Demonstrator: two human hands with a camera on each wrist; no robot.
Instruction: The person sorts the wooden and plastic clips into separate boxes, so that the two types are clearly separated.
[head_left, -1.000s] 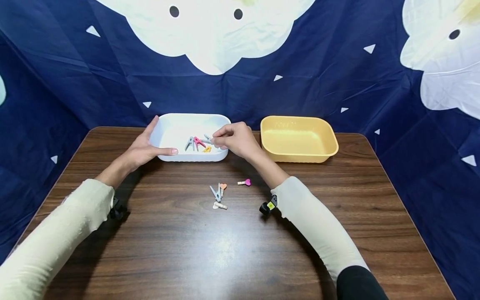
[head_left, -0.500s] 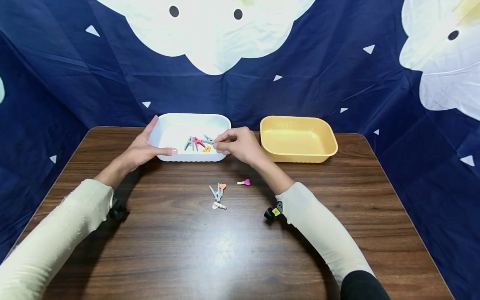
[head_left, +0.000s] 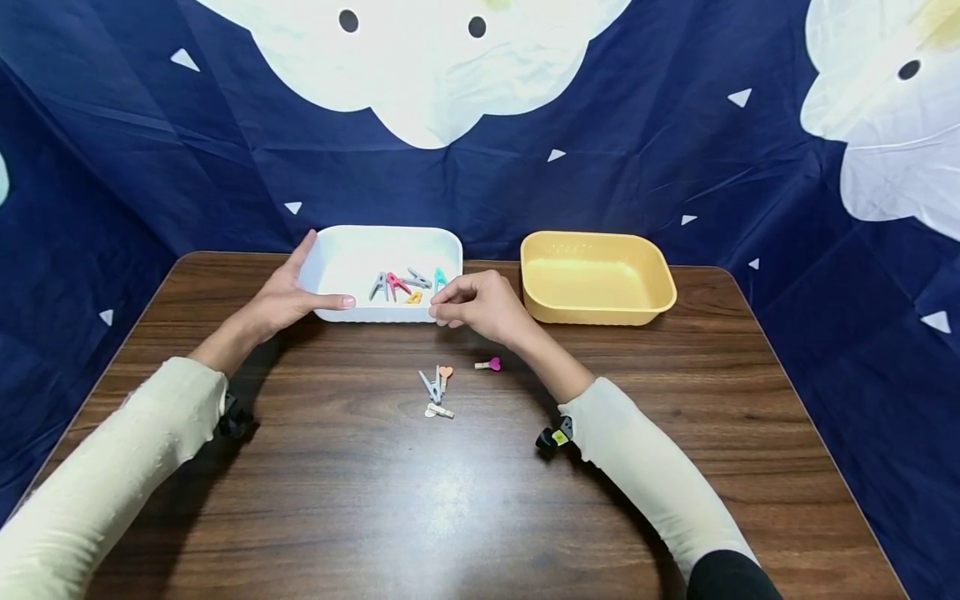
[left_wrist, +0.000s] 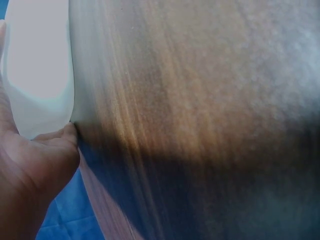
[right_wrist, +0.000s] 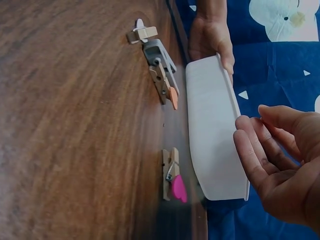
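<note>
Brown wood-grain table (head_left: 337, 483) bears, nearest, a white-heart clip (head_left: 441, 411), then a pale-blue clip (head_left: 435, 395) beside an orange-heart clip (head_left: 446, 372), then a magenta-heart clip (head_left: 491, 364), all unmoved over the last second. Past them the right hand (head_left: 480, 306) has eased back to the near right corner of the white tray (head_left: 375, 242), its fingers loosely bent with nothing visible in them, while the left hand (head_left: 285, 297) spreads wide against the tray's left end, thumb along the near rim. Inside, a turquoise clip (head_left: 440, 277) now shows right of a grey clip (head_left: 417, 280).
</note>
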